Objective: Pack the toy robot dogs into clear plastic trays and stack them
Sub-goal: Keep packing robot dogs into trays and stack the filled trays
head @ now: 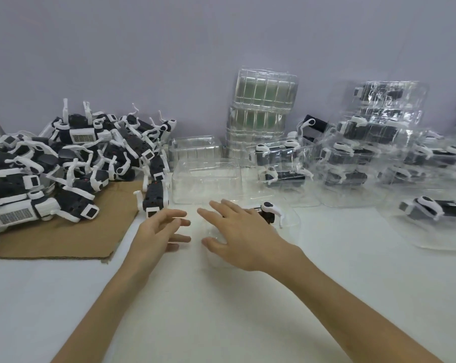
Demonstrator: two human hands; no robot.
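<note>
Two bare forearms reach in over the white surface (352,263). The left hand (160,233) and right hand (238,238) are both spread, fingers straight and apart, gripping nothing. The right hand lies over a clear tray (291,221) holding one dog (268,213); whether the palm touches the tray I cannot tell. The left hand is just beside the nearest dog of the pile (64,163), which sprawls over cardboard (64,239) on the left.

The dogs look like light, hard plastic, and their thin white legs stick out and would likely snag or snap. The black body is the safer place to hold. The trays look thin, slick and springy, so they are best held by the rim, from both sides.

By count there is one dog in the near tray, and the pile holds well over a dozen, too tangled to number. Beyond the hands are two empty trays (206,176), then one tall nested stack (263,113) by the wall. The packed trays (373,145) heaped on the right overlap too much to count, and one more lies alone nearer.
</note>
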